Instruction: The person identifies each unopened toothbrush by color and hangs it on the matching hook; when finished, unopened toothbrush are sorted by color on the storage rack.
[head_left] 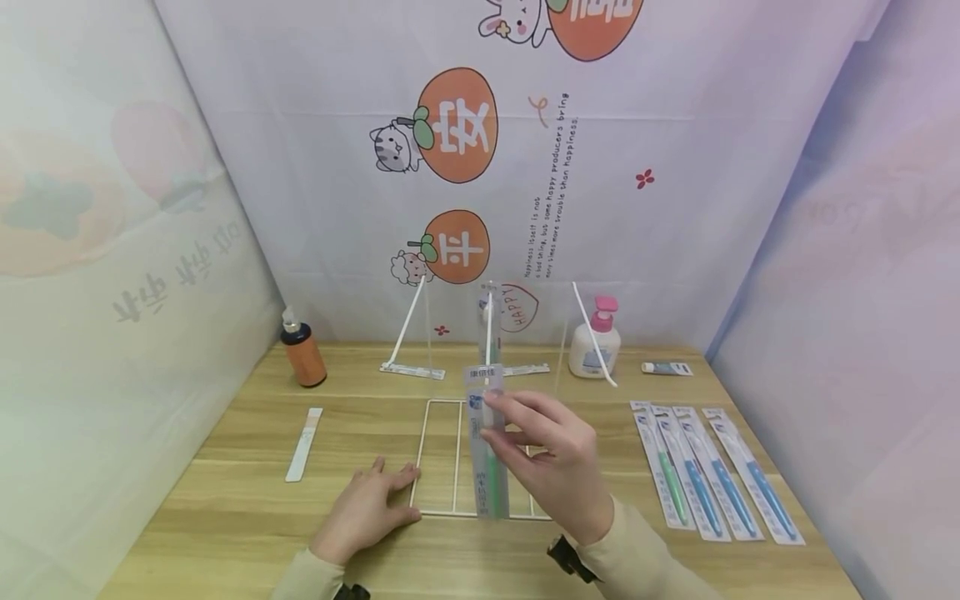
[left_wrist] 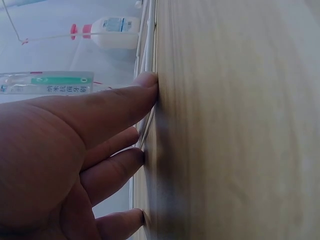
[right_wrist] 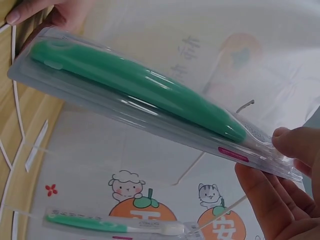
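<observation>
My right hand [head_left: 551, 450] pinches a packaged toothbrush [head_left: 486, 475] with a green handle near its upper end, thumb on one side and fingers on the other. The pack hangs upright by the tip of the middle prong of a white wire display rack [head_left: 457, 458]. Farther back on that prong hangs another green packaged toothbrush [right_wrist: 90, 221], seen in the right wrist view. My left hand [head_left: 371, 508] rests on the table with fingers spread, its fingertips at the left front corner of the rack's base.
Several packaged toothbrushes [head_left: 723, 475] lie at the right. Behind the rack stands a pink-topped pump bottle [head_left: 596, 354]; a small tube [head_left: 667, 368] is farther right. At the left are an orange-labelled bottle [head_left: 306, 360] and a narrow white packet [head_left: 303, 446]. Printed cloth [head_left: 645, 250] hangs behind.
</observation>
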